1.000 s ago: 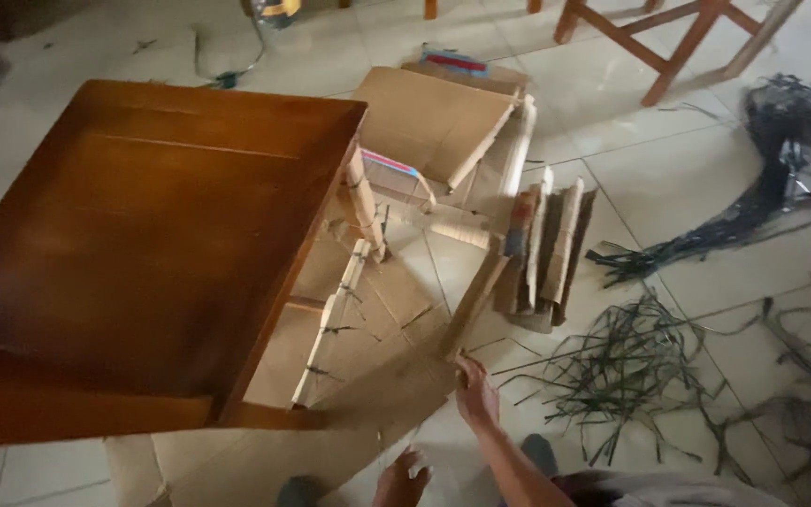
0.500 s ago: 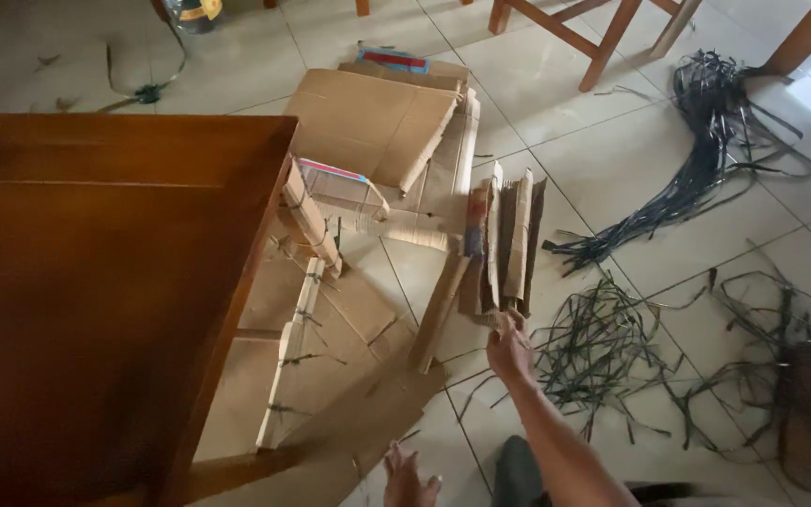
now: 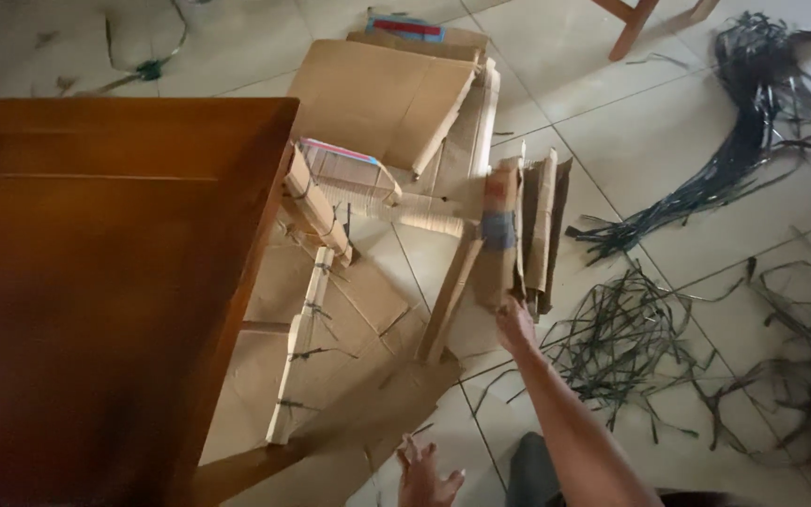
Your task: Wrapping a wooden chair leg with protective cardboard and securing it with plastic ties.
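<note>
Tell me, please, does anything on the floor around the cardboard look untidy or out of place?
Yes. Dark strips lie strewn in loose tangles over the floor tiles right of the cardboard stack, which the right hand touches at its lower edge. Flattened cardboard sheets lie askew, overlapping at odd angles beside the wooden table.

Tan cardboard (image 3: pixel 504 244), black strips (image 3: pixel 612 343), brown table (image 3: pixel 96 282).

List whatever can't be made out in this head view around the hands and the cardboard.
- Right hand: blurred; its grip on the folded cardboard bundle is unclear.
- Left hand: cut off by the bottom edge.
- Flattened cardboard on the floor: partly hidden under the wooden table.
- Black straps: too tangled and thin to count.
</note>
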